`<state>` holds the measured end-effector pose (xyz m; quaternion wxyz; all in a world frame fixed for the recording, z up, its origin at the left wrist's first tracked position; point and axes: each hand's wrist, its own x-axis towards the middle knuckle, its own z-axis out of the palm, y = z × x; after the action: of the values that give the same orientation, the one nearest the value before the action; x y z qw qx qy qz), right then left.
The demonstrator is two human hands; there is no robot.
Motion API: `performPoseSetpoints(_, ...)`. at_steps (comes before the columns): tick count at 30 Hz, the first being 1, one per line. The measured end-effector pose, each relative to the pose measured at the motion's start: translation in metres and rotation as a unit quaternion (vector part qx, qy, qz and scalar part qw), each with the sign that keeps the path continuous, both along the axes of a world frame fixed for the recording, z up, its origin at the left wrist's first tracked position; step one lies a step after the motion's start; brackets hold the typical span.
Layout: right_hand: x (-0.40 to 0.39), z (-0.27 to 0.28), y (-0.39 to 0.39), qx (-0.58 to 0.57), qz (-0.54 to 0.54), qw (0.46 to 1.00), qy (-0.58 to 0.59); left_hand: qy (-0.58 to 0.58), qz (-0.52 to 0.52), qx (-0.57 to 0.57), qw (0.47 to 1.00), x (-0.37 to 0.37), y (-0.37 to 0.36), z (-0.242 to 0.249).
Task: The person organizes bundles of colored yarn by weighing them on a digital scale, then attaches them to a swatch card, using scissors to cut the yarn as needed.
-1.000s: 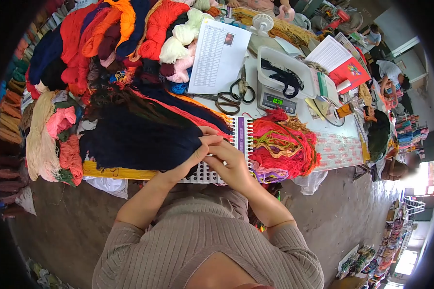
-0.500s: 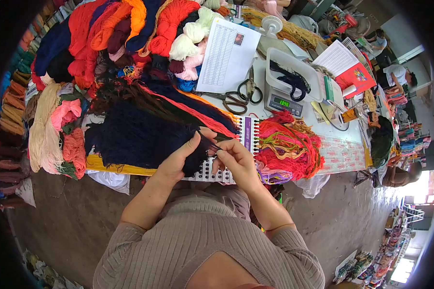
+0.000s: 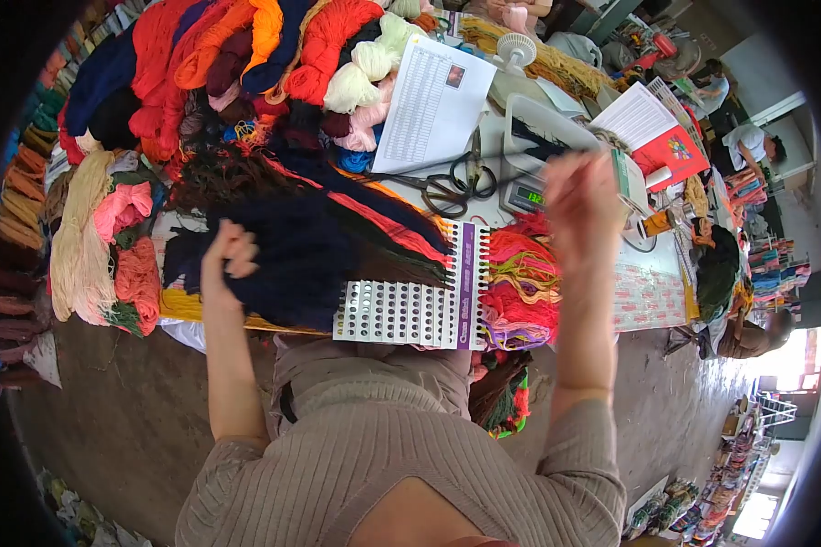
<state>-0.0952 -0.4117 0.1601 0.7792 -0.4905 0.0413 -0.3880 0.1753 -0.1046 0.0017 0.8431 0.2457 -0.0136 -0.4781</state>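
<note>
Navy yarn (image 3: 292, 264) is spread on the bench (image 3: 648, 296) beneath the left hand (image 3: 235, 251), fingers curled, grip unclear — dark strands (image 3: 502, 156) are gripped by the blurred right hand (image 3: 586, 196) near the scale (image 3: 525, 197). Strands are seemingly being separated; snag-free clearance is called for.

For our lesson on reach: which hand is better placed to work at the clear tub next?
Likely the right hand, near the tub; the left hand is across at the navy yarn.
</note>
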Motion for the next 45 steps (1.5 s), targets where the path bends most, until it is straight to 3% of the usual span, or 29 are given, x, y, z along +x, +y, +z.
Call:
performPoseSetpoints(3, 0.019, 0.064, -0.074, -0.078, 0.004, 0.995, -0.057, 0.07, 0.099, -0.121, 0.985, 0.058, 0.068, -0.049)
performPoseSetpoints(4, 0.03, 0.091, -0.091, -0.101, -0.044, 0.993, -0.033, 0.091, 0.14, -0.135, 0.977, 0.074, 0.091, -0.068)
performPoseSetpoints(6, 0.038, 0.132, -0.171, -0.144, 0.046, 0.985, -0.078, 0.093, 0.213, -0.107, 0.967, 0.093, 0.128, -0.097)
performPoseSetpoints(7, 0.055, 0.151, -0.119, -0.17, -0.201, 0.964, -0.026, 0.101, 0.236, -0.113, 0.96, 0.099, 0.142, -0.108)
performPoseSetpoints(8, 0.036, 0.175, -0.172, -0.271, 0.273, 0.923, -0.004, 0.101, 0.236, -0.115, 0.96, 0.1, 0.149, -0.114)
performPoseSetpoints(9, 0.048, 0.188, -0.141, -0.295, -0.207, 0.933, 0.021, 0.096, 0.255, -0.116, 0.955, 0.099, 0.154, -0.12)
performPoseSetpoints(10, 0.042, 0.21, -0.196, -0.346, -0.16, 0.924, -0.015, 0.092, 0.274, -0.116, 0.95, 0.1, 0.158, -0.127)
performPoseSetpoints(11, 0.039, 0.226, -0.196, -0.249, -0.262, 0.932, -0.034, 0.099, 0.275, -0.112, 0.95, 0.103, 0.161, -0.138)
performPoseSetpoints(15, -0.007, 0.25, -0.258, -0.292, -0.313, 0.902, -0.052, 0.118, 0.26, -0.109, 0.952, 0.103, 0.153, -0.149)
performPoseSetpoints(17, -0.031, 0.238, -0.282, -0.262, -0.326, 0.908, -0.024, 0.118, 0.242, -0.132, 0.954, 0.102, 0.145, -0.143)
performPoseSetpoints(19, -0.056, 0.208, -0.33, -0.309, -0.278, 0.906, 0.078, 0.055, 0.231, -0.127, 0.963, 0.102, 0.138, -0.14)
performPoseSetpoints(20, -0.055, 0.182, -0.311, -0.342, -0.268, 0.885, 0.166, 0.041, 0.232, -0.121, 0.964, 0.098, 0.132, -0.128)
performPoseSetpoints(21, -0.053, 0.157, -0.266, -0.544, -0.347, 0.68, 0.348, 0.027, 0.23, -0.127, 0.965, 0.089, 0.122, -0.11)
performPoseSetpoints(22, -0.048, 0.115, -0.275, -0.349, -0.305, 0.851, 0.248, 0.027, 0.228, -0.128, 0.965, 0.082, 0.113, -0.094)
performPoseSetpoints(23, -0.054, 0.077, -0.269, -0.479, -0.335, 0.737, 0.339, -0.011, 0.215, -0.136, 0.967, 0.075, 0.106, -0.079)
performPoseSetpoints(24, -0.052, 0.034, -0.254, -0.456, -0.311, 0.733, 0.398, -0.05, 0.202, -0.143, 0.968, 0.067, 0.099, -0.063)
performPoseSetpoints(25, -0.06, -0.009, -0.258, -0.512, -0.262, 0.668, 0.473, -0.051, 0.205, -0.143, 0.967, 0.059, 0.093, -0.048)
performPoseSetpoints(26, -0.067, -0.061, -0.266, -0.594, -0.256, 0.51, 0.567, -0.07, 0.19, -0.169, 0.965, 0.051, 0.086, -0.034)
performPoseSetpoints(27, -0.069, -0.069, -0.208, -0.591, -0.2, 0.488, 0.611, -0.09, 0.176, -0.195, 0.961, 0.042, 0.08, -0.017)
performPoseSetpoints(28, -0.081, -0.116, -0.215, -0.6, -0.22, 0.448, 0.625, -0.09, 0.161, -0.22, 0.958, 0.031, 0.073, 0.002)
performPoseSetpoints(29, -0.086, -0.135, -0.198, -0.603, -0.253, 0.462, 0.6, -0.092, 0.164, -0.22, 0.957, 0.02, 0.066, 0.019)
performPoseSetpoints(30, -0.089, -0.144, -0.182, -0.594, -0.298, 0.516, 0.54, -0.107, 0.154, -0.222, 0.957, 0.01, 0.06, 0.034)
performPoseSetpoints(31, -0.088, -0.142, -0.169, -0.594, -0.297, 0.518, 0.539, -0.12, 0.144, -0.223, 0.957, 0.002, 0.053, 0.044)
performPoseSetpoints(34, -0.087, -0.12, -0.122, -0.489, -0.359, 0.659, 0.444, -0.149, 0.119, -0.192, 0.963, -0.016, 0.031, 0.048)
performPoseSetpoints(38, -0.057, -0.1, -0.029, -0.371, -0.254, 0.826, 0.34, -0.233, 0.033, -0.062, 0.97, -0.066, -0.023, 0.048)
performPoseSetpoints(39, -0.05, -0.095, 0.002, -0.396, -0.213, 0.826, 0.34, -0.27, -0.001, -0.029, 0.962, -0.079, -0.036, 0.047)
performPoseSetpoints(42, -0.022, -0.084, 0.081, -0.331, -0.028, 0.901, 0.277, -0.348, -0.101, -0.021, 0.932, -0.116, -0.074, 0.044)
performPoseSetpoints(44, -0.005, -0.088, 0.111, -0.308, 0.001, 0.918, 0.248, -0.402, -0.122, -0.014, 0.907, -0.135, -0.088, 0.048)
performPoseSetpoints(45, 0.003, -0.094, 0.118, -0.367, -0.045, 0.903, 0.218, -0.455, -0.128, -0.01, 0.881, -0.14, -0.092, 0.053)
